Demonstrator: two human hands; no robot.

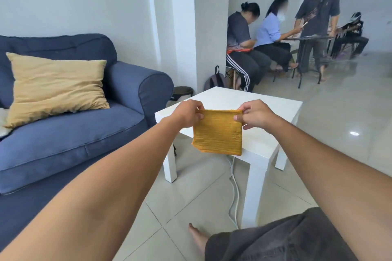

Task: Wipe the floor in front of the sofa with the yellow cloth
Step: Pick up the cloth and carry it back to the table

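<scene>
The yellow cloth (pixel 217 132) hangs folded into a square in the air, in front of the white side table. My left hand (pixel 187 114) pinches its top left corner and my right hand (pixel 255 115) pinches its top right corner. The blue sofa (pixel 70 133) stands at the left, with a tan cushion on its seat. The pale tiled floor (pixel 169 203) in front of the sofa lies below my arms.
A white side table (pixel 273 110) stands just behind the cloth, with a white cable (pixel 234 188) running on the floor beneath it. My bare foot (pixel 198 237) rests on the tiles. A white pillar (pixel 201 27) rises behind; several people sit and stand at a table far right.
</scene>
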